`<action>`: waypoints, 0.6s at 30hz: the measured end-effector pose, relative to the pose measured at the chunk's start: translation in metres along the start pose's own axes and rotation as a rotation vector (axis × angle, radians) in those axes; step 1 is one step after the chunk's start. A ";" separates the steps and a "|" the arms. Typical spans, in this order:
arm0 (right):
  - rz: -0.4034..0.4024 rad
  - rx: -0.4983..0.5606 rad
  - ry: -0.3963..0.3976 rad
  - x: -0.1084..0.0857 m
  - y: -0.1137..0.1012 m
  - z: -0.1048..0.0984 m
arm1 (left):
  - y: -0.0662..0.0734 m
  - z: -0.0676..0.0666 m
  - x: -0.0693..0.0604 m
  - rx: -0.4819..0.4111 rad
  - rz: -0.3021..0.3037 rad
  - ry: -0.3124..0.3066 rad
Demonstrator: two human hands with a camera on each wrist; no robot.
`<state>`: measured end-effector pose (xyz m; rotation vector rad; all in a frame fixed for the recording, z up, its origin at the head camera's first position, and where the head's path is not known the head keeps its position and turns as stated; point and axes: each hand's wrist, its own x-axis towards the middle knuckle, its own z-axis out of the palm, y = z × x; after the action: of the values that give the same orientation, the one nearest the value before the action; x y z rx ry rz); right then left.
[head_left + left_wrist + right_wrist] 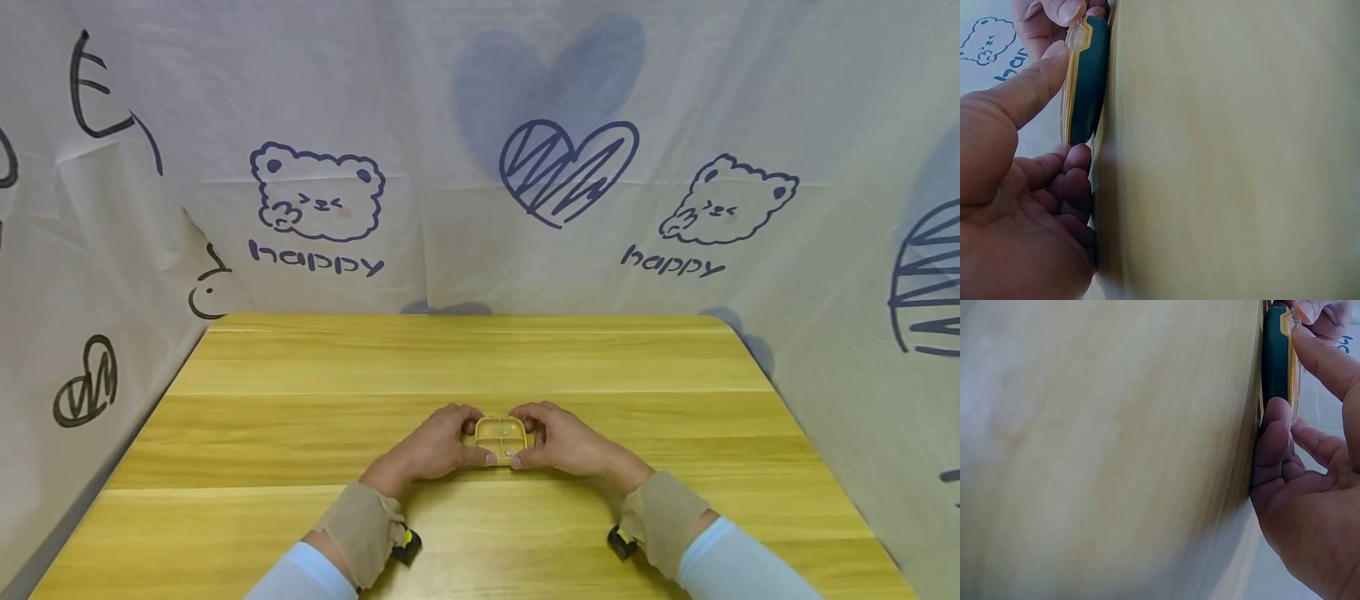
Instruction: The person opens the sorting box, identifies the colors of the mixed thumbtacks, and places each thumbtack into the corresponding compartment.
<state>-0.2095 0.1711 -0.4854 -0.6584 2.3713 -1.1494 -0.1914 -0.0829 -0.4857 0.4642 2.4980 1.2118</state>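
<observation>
A small pill box [500, 438] lies on the wooden table with its yellow compartments facing up. Both wrist views show its dark green base [1090, 81] and a thin clear lid [1297, 381] along its upper side; the lid looks shut. Small pale pieces sit in the right-hand compartments, too tiny to identify. My left hand [437, 442] grips the left side, thumb at the near edge and fingers by the far left corner. Mirroring it, my right hand [570, 442] holds the right side, its thumb at the near edge. Both thumb tips lie close together at the front.
The light wooden table [300, 358] stretches around the box on all sides. Behind it hangs a white cloth [450, 258] with drawn bears and hearts, and more cloth hangs at left and right.
</observation>
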 end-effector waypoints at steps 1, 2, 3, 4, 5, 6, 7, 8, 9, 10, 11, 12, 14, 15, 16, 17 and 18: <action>0.001 -0.002 0.000 0.000 0.000 0.000 | 0.000 0.000 0.000 0.002 -0.001 0.001; 0.001 -0.005 0.001 0.000 -0.001 0.000 | 0.000 0.000 0.000 0.004 -0.002 0.001; -0.001 -0.006 0.000 0.000 -0.001 0.000 | -0.001 0.000 0.001 0.006 -0.002 0.001; -0.002 -0.009 0.000 -0.001 -0.001 0.000 | -0.001 0.000 0.001 0.008 -0.003 0.002; -0.003 -0.011 0.000 -0.001 -0.002 0.001 | -0.001 0.000 0.001 0.009 -0.004 0.002; -0.005 -0.013 0.001 -0.001 -0.002 0.001 | -0.001 0.000 0.001 0.010 -0.005 0.001; -0.007 -0.013 0.000 -0.001 -0.002 0.001 | -0.001 0.000 0.001 0.010 -0.006 0.001; -0.011 -0.014 0.001 -0.001 -0.002 0.001 | -0.001 0.000 0.001 0.010 -0.006 0.000; -0.014 -0.015 0.001 -0.001 -0.002 0.001 | -0.001 0.000 0.000 0.010 -0.006 -0.002; -0.016 -0.017 0.002 -0.001 -0.002 0.001 | -0.001 0.000 0.000 0.010 -0.007 -0.003; -0.019 -0.016 0.003 -0.001 -0.001 0.001 | -0.001 0.000 0.000 0.008 -0.006 -0.005; -0.020 -0.020 0.004 -0.001 -0.001 0.002 | -0.001 0.000 0.000 0.009 -0.006 -0.006; -0.019 -0.020 0.006 -0.001 0.000 0.002 | -0.001 0.000 -0.001 0.007 -0.005 -0.009; -0.018 -0.020 0.006 -0.002 0.000 0.002 | -0.001 0.001 -0.001 0.014 0.001 -0.010; -0.017 -0.021 0.007 -0.002 0.000 0.003 | -0.001 0.001 -0.002 0.024 0.005 -0.011; -0.017 -0.021 0.008 -0.002 0.000 0.003 | -0.002 0.002 -0.002 0.039 0.008 -0.010; -0.017 -0.022 0.010 -0.002 0.000 0.004 | -0.002 0.002 -0.003 0.057 0.011 -0.008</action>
<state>-0.2056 0.1701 -0.4872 -0.6824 2.3938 -1.1376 -0.1884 -0.0837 -0.4882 0.4970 2.5327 1.1426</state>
